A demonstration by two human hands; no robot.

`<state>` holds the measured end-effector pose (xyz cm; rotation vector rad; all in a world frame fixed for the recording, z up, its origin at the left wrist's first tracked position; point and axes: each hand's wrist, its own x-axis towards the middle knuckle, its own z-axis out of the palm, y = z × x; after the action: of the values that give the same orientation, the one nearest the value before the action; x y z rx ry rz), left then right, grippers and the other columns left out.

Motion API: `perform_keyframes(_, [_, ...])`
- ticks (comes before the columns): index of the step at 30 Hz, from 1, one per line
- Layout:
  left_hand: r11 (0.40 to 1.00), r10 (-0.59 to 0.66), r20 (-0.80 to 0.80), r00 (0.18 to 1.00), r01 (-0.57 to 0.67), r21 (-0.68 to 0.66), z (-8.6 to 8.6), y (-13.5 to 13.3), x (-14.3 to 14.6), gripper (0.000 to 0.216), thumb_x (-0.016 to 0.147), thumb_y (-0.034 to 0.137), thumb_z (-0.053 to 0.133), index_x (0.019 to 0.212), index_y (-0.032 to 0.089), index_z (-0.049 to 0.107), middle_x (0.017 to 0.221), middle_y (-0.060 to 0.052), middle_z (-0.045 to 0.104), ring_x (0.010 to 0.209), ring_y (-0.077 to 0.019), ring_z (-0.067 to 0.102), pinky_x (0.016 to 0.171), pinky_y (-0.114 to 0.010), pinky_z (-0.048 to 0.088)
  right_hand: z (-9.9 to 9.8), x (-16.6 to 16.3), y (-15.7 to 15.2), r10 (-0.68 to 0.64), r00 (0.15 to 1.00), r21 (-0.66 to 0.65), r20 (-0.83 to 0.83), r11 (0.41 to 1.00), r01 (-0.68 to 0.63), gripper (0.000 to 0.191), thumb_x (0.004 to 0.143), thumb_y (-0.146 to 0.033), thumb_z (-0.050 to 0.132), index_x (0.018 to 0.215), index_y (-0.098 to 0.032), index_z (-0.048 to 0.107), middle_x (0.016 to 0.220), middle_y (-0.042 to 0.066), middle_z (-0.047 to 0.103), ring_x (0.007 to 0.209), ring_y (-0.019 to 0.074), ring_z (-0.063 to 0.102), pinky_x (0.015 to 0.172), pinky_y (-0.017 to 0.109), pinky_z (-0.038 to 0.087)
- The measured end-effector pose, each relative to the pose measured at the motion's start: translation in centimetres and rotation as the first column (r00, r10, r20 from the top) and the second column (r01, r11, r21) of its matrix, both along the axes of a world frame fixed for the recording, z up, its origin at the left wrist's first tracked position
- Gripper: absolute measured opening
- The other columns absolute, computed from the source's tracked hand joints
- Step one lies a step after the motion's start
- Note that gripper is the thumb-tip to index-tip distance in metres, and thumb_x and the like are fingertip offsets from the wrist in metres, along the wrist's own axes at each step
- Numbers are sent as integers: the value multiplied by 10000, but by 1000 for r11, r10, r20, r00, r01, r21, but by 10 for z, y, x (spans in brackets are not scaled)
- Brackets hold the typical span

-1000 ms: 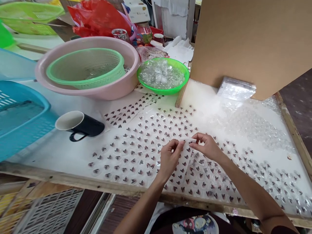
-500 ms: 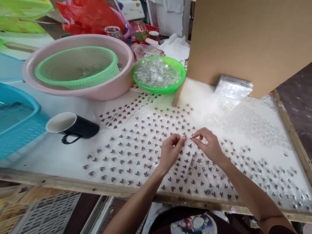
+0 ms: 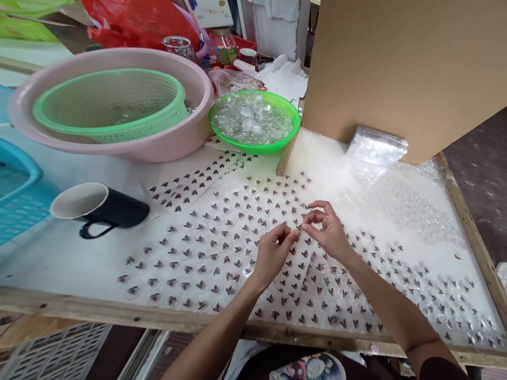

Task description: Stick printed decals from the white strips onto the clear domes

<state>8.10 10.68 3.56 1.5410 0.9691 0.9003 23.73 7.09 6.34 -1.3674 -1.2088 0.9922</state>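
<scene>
The left hand [image 3: 273, 254] pinches a printed strip [image 3: 296, 270] extending below its fingers. Just beside them, the right hand [image 3: 328, 231] has thumb and forefinger together, grip unclear.

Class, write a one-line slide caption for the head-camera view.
Left hand pinching a printed strip, right hand close beside it, amid small dark motifs, a dark mug nearby.

head cam, 1 view tbh | POV from wearer's head | faces fwd + dn over desk [image 3: 319, 158] | fairly close to hands [image 3: 272, 254], lower ctr
</scene>
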Motion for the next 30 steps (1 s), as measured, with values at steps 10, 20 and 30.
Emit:
perform_keyframes(10, [999, -24, -8, 1000, 24, 27, 1, -1, 0, 379, 885, 433, 567, 624, 196, 430, 576, 41, 343, 544, -102, 301, 499, -226, 299, -23, 104, 86, -259, 933, -114, 248, 949, 294, 432, 711, -298, 605, 1065, -249, 362, 740, -25, 630, 765, 196, 614, 678, 330, 447])
perform_keyframes(20, [999, -40, -10, 999, 40, 15, 0, 0, -1, 384, 892, 422, 557, 620, 201, 400, 575, 43, 326, 541, -104, 300, 505, -235, 302, -54, 110, 114, -202, 879, -232, 432, 917, 325, 452, 674, -239, 548, 1084, -238, 356, 709, -39, 619, 728, 194, 595, 607, 282, 410])
perform_keyframes(30, [998, -58, -22, 998, 58, 21, -1, 0, -1, 380, 894, 429, 552, 622, 197, 421, 571, 43, 347, 535, -100, 312, 492, -229, 301, -63, 103, 124, -136, 608, -79, 782, 946, 314, 453, 722, -111, 493, 1151, -224, 396, 909, 38, 615, 879, 236, 598, 926, 444, 367])
